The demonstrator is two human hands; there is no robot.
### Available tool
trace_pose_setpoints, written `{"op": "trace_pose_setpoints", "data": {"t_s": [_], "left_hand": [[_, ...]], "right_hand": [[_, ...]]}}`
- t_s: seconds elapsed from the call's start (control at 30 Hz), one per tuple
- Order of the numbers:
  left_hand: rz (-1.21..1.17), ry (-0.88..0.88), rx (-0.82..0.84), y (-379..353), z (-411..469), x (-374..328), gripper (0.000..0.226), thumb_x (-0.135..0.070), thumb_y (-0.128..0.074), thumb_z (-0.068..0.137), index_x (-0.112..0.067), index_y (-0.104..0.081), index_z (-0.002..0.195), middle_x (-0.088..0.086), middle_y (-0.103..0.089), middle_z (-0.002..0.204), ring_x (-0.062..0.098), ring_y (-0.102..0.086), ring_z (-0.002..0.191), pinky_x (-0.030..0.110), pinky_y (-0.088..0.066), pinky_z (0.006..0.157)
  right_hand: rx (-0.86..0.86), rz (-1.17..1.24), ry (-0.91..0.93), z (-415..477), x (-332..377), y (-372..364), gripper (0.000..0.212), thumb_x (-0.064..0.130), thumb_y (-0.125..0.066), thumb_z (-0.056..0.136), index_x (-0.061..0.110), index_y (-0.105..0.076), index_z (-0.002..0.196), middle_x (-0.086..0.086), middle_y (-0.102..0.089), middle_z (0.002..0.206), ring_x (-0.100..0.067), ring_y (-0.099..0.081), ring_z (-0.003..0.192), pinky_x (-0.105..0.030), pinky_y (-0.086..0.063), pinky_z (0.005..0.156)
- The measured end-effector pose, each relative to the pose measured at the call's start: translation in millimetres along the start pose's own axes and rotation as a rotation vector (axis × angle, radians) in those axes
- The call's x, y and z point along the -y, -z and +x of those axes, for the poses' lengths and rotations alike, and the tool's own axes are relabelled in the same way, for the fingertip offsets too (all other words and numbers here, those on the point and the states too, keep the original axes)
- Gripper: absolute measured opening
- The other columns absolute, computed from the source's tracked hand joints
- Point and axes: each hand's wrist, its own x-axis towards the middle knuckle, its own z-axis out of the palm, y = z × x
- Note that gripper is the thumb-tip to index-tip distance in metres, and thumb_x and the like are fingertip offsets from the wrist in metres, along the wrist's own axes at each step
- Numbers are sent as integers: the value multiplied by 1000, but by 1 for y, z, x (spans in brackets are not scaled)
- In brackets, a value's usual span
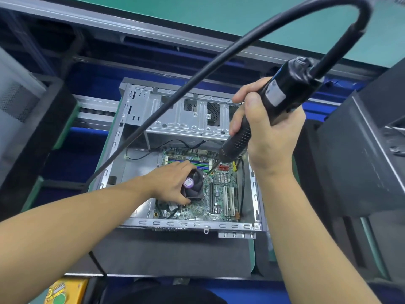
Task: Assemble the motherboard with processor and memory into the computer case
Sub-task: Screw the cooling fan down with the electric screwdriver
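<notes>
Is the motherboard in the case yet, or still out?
In. The motherboard lies flat on the floor of the open computer case, between its metal walls. Whether it is fastened: cannot tell.

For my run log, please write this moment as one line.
left hand holds cooler fan | right hand grips electric screwdriver, bit at motherboard beside fan | motherboard lies in case

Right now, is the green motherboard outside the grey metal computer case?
No: the green motherboard sits inside the grey metal computer case, where the left hand grips its black fan.
</notes>
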Motion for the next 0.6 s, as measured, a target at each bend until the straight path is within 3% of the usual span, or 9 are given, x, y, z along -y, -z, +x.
{"op": "trace_pose_setpoints", "data": {"t_s": [0.1,0.23,0.37,0.43,0.5,0.53,0.6], "left_hand": [[25,16,18,2,0,-3,83,-69,-67,61,-23,-37,124,-6,-47,113,18,-51,99,25,-36,77],[-139,109,147,22,-7,1,117,-78,-72,55,-21,-24,146,-7,-38,141,15,-50,120,28,-43,93],[-120,260,166,51,-23,14,94,-65,-73,71,-16,-38,144,3,-46,138,22,-45,127,36,-38,106],[16,391,-9,54,-33,4,59,-60,-63,82,-21,-53,125,3,-51,124,23,-50,117,38,-43,97],[-34,410,-103,48,-42,-16,23,-54,-54,90,-31,-55,88,-4,-57,98,20,-57,95,34,-46,75],[-75,369,-62,44,-43,-27,30,-54,-50,93,-30,-50,76,-6,-59,87,20,-59,85,33,-46,68],[-79,291,63,36,-43,-43,38,-57,-45,94,-27,-47,72,-6,-56,75,21,-59,75,32,-46,60]], "right_hand": [[-4,18,3,1,-1,-3,5,13,-59,92,12,-59,87,-3,-67,83,-24,-56,44,-28,-45,52],[34,35,-1,1,-2,-11,4,10,-58,92,10,-58,88,-2,-67,80,-25,-55,44,-29,-46,52],[29,51,-15,1,-8,-25,5,12,-60,91,9,-57,88,-6,-65,79,-26,-55,45,-31,-46,51],[23,83,-15,2,-13,-34,5,13,-59,91,9,-57,88,-4,-65,79,-26,-54,44,-31,-45,51],[28,106,-23,4,-18,-45,5,13,-58,91,9,-56,89,-2,-65,77,-26,-54,44,-31,-45,51],[34,111,-29,5,-21,-49,5,12,-58,92,9,-56,90,-2,-64,76,-26,-53,44,-31,-46,50],[47,109,-43,6,-27,-58,6,13,-58,92,8,-55,90,-7,-61,70,-27,-52,44,-32,-46,50]]}}
